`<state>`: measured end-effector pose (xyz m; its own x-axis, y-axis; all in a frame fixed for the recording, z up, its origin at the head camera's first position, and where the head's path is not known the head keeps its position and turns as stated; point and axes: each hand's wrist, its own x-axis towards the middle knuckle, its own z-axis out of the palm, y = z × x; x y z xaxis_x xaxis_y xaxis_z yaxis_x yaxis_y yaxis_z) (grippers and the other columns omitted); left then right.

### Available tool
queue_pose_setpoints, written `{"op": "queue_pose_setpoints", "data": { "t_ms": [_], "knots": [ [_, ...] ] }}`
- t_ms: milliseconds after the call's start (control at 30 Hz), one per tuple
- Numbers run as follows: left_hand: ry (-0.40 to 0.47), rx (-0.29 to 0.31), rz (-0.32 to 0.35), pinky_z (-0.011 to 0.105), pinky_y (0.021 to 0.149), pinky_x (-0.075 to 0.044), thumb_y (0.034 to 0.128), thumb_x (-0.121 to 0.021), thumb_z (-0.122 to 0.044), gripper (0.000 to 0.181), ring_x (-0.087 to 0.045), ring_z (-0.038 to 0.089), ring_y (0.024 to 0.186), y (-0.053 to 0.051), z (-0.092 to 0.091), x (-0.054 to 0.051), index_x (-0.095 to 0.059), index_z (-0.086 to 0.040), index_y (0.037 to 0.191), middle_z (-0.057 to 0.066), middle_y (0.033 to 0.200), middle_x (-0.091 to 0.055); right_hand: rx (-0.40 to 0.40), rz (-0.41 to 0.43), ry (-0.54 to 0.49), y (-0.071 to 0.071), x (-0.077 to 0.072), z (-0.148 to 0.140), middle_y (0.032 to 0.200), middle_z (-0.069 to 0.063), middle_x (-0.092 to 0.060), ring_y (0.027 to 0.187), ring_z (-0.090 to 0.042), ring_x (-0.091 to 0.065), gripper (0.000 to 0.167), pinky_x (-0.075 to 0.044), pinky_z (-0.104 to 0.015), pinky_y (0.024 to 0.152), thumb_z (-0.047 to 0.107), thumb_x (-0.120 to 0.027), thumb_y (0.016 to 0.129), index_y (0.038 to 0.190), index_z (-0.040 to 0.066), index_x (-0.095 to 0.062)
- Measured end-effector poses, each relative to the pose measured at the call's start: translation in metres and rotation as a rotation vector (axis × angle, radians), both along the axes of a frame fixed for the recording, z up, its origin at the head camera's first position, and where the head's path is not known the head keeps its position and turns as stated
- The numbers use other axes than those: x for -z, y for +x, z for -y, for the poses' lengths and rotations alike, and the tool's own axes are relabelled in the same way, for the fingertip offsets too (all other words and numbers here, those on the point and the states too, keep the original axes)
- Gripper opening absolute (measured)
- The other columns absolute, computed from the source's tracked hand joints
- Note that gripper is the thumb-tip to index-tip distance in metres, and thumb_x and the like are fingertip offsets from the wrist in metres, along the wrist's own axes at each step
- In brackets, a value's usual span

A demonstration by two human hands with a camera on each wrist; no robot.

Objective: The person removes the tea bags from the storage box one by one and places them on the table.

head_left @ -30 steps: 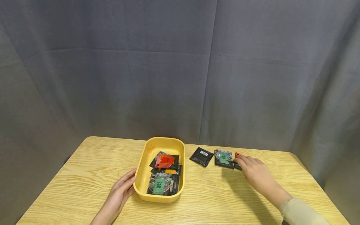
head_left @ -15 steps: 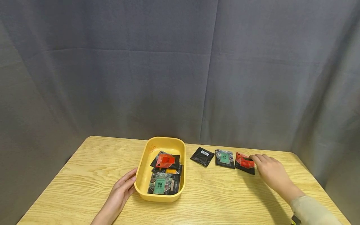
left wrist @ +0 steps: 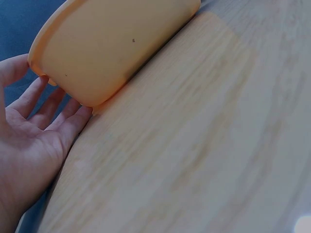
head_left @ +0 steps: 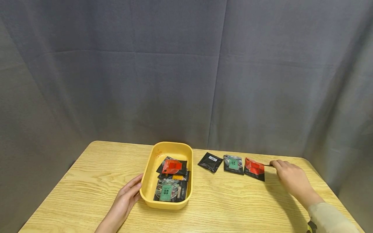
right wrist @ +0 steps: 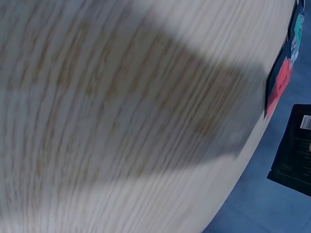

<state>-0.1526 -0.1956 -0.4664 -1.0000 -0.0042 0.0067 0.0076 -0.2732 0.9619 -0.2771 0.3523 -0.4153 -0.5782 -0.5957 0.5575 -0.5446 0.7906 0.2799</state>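
Note:
My left hand [head_left: 125,197] lies along the left wall of a yellow plastic tub [head_left: 166,205], its fingertips touching the outside, as the left wrist view also shows. Inside the tub are several flat black sachets, among them a green-labelled one [head_left: 166,191] and a red-labelled one [head_left: 174,166]. My right hand [head_left: 292,179] pinches a black sachet [right wrist: 294,150] above the table's right side; in the head view it shows almost edge-on, while the right wrist view shows its barcode side. Left of that hand, a red-and-black sachet [head_left: 255,169] lies flat.
Left of the red sachet, a green-labelled sachet [head_left: 233,164] and a black sachet with its barcode up [head_left: 210,162] lie in a row near the far edge. A grey curtain [head_left: 186,81] hangs behind the wooden table [head_left: 221,207].
My right hand has moved right with its pinched sachet, away from the green-labelled sachet and past the red one, which is now uncovered. The left hand stays at the tub.

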Motion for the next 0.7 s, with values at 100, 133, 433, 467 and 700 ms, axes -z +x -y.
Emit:
{"op": "queue_pose_setpoints", "data": {
  "t_ms": [100,133,433,467,700],
  "knots": [
    [0.004,-0.006,0.003,0.024,0.095,-0.050,0.1042,-0.049,-0.016,0.054,-0.057,0.010,0.119,0.000,0.000,0.000,-0.033,0.008,0.150,0.025,0.152,-0.034,0.008,-0.002,-0.005,-0.001,0.001,-0.004,0.095,-0.016,-0.068,0.081,-0.036,-0.067,0.032,-0.056,-0.050,0.062,-0.009,-0.065,0.076,0.107,-0.001,-0.061],
    [0.006,-0.009,0.003,0.024,0.095,-0.049,0.1042,-0.049,-0.016,0.053,-0.057,0.010,0.118,0.000,0.000,0.000,-0.033,0.008,0.149,0.025,0.152,-0.035,0.013,-0.003,-0.005,-0.001,0.002,-0.005,0.095,-0.016,-0.068,0.080,-0.037,-0.067,0.033,-0.056,-0.050,0.062,-0.009,-0.066,0.075,0.107,-0.001,-0.061],
    [0.002,-0.008,-0.002,0.023,0.095,-0.049,0.1049,-0.047,-0.015,0.053,-0.056,0.009,0.118,0.001,0.000,0.000,-0.031,0.008,0.150,0.026,0.153,-0.032,0.064,-0.015,-0.010,-0.007,0.011,-0.017,0.089,-0.017,-0.068,0.076,-0.037,-0.065,0.028,-0.054,-0.050,0.057,-0.007,-0.068,0.075,0.102,-0.001,-0.061],
    [0.002,-0.007,-0.001,0.022,0.095,-0.049,0.1049,-0.047,-0.015,0.054,-0.056,0.009,0.118,0.001,0.000,0.000,-0.031,0.008,0.150,0.026,0.153,-0.032,0.070,-0.023,-0.014,-0.008,0.012,-0.018,0.087,-0.016,-0.068,0.075,-0.036,-0.065,0.026,-0.054,-0.050,0.056,-0.007,-0.067,0.076,0.100,-0.001,-0.062],
    [0.002,-0.014,0.020,0.023,0.095,-0.049,0.1037,-0.049,-0.016,0.053,-0.056,0.010,0.119,0.000,0.000,-0.001,-0.034,0.007,0.149,0.024,0.153,-0.034,0.136,0.015,-0.020,-0.012,0.017,-0.023,0.077,-0.014,-0.068,0.067,-0.034,-0.062,0.020,-0.050,-0.047,0.047,-0.009,-0.064,0.076,0.094,0.001,-0.063]
  ]
}}
